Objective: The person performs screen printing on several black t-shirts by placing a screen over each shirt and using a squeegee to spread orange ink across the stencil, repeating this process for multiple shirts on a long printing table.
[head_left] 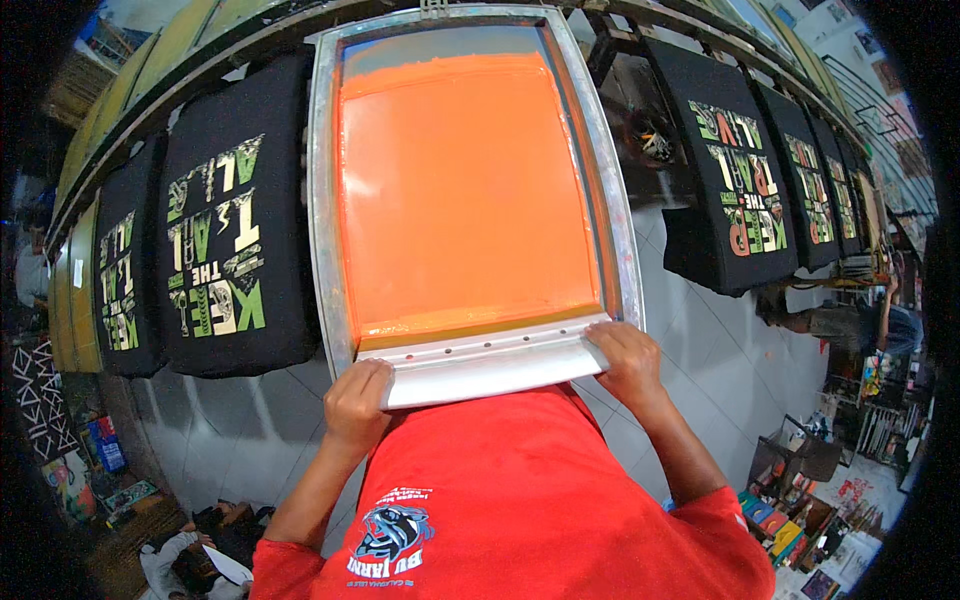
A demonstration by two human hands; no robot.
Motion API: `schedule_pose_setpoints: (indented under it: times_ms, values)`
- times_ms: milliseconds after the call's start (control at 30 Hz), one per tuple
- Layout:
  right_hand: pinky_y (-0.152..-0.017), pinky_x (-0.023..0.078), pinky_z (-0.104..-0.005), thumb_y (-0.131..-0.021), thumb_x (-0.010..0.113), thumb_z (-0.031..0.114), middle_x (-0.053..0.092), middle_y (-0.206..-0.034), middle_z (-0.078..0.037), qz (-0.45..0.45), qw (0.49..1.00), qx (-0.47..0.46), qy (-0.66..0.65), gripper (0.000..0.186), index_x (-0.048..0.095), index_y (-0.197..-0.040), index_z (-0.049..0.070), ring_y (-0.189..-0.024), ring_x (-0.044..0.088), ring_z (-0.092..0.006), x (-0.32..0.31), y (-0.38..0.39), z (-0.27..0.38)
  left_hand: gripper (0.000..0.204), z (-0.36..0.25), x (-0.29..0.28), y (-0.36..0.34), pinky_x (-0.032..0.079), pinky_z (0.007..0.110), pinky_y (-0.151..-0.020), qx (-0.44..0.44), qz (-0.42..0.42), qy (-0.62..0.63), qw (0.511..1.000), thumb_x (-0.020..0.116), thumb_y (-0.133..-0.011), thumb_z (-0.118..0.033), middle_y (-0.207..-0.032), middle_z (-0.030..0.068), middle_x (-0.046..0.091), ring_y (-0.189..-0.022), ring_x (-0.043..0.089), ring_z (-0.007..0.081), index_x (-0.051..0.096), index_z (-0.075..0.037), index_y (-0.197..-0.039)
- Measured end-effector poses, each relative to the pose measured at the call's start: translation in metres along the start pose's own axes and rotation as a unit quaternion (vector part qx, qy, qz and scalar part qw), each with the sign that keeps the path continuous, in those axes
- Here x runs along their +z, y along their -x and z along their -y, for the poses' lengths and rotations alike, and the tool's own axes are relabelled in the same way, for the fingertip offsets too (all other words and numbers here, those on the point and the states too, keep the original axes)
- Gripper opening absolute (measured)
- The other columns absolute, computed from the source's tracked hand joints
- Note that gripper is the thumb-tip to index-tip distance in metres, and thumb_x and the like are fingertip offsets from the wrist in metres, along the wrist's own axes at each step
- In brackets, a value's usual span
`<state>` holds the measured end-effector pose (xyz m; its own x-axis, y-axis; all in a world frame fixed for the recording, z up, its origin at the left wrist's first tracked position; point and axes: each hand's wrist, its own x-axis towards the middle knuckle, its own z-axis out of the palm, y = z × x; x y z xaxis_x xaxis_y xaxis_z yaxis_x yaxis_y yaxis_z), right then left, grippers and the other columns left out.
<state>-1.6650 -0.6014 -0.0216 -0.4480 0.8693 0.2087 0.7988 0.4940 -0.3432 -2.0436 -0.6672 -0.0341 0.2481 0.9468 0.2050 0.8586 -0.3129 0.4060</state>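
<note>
Both hands grip a wide metal squeegee [487, 362] lying across the near end of an aluminium-framed printing screen [322, 200], its mesh coated in orange ink; the left hand [356, 400] closes round the squeegee's left end and the right hand [625, 362] round its right end, fingers curled over the top edge, thumbs hidden beneath. What lies under the screen cannot be seen; printed black shirts [225, 220] sit on boards to either side, those far right [740, 170] shrinking into the bent rim; the person's red shirt [520, 500] blocks the lower middle.
</note>
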Motion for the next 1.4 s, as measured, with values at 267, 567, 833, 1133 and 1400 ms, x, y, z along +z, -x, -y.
schedule_pose_setpoints:
  times_ms: [267,567,833,1133,1400]
  values:
    - [-0.080,0.055,-0.0399,-0.049,0.082,0.005,0.069,-0.101,-0.011,-0.030,0.999,-0.021,0.016,0.056,0.065,-0.102,0.008,-0.095,0.067,-0.0298,0.033,-0.104,-0.058,0.030,0.068,0.027,-0.095,0.055,0.040,-0.084,0.054,-0.057,-0.074,0.994,0.060,-0.069,0.003,-0.097,0.0153,0.067,-0.092,0.067,0.0323,0.067,0.001,-0.098]
    - [-0.079,0.056,-0.0427,-0.061,0.072,0.005,0.070,-0.098,-0.010,-0.070,0.995,-0.024,0.063,0.042,0.070,-0.102,0.014,-0.091,0.068,-0.0323,0.061,-0.312,-0.152,0.031,0.167,0.033,-0.293,0.054,0.039,-0.080,0.021,-0.071,-0.113,0.991,0.067,-0.068,0.003,-0.098,0.0112,0.068,-0.095,0.066,0.0310,0.067,-0.010,-0.096]
    - [-0.070,0.053,-0.0426,-0.068,0.082,0.034,0.069,-0.084,-0.019,0.044,0.993,-0.092,0.060,0.038,0.073,-0.092,0.007,-0.078,0.067,-0.0378,0.007,-0.419,-0.161,0.034,0.195,-0.047,-0.394,0.054,0.045,-0.076,-0.004,0.034,-0.042,0.999,0.075,-0.068,-0.023,-0.089,0.0246,0.067,-0.085,0.067,0.0401,0.072,-0.004,-0.095]
    - [-0.069,0.053,-0.0449,-0.066,0.079,0.018,0.069,-0.082,-0.014,0.093,0.995,-0.007,0.042,0.023,0.072,-0.088,0.011,-0.078,0.068,-0.0344,-0.049,-0.165,-0.053,0.027,0.050,-0.058,-0.149,0.056,0.043,-0.070,-0.020,0.025,-0.037,0.999,0.076,-0.069,-0.013,-0.083,0.0175,0.068,-0.076,0.068,0.0355,0.070,-0.006,-0.094]
    - [-0.077,0.055,-0.0405,-0.061,0.076,0.006,0.071,-0.096,-0.009,0.031,0.999,0.009,0.007,0.038,0.068,-0.099,0.009,-0.091,0.069,-0.0297,-0.006,0.004,-0.003,0.040,0.003,-0.006,0.002,0.055,0.042,-0.085,0.000,0.036,0.019,0.999,0.073,-0.060,-0.005,-0.100,0.0159,0.069,-0.096,0.067,0.0332,0.067,-0.001,-0.100]
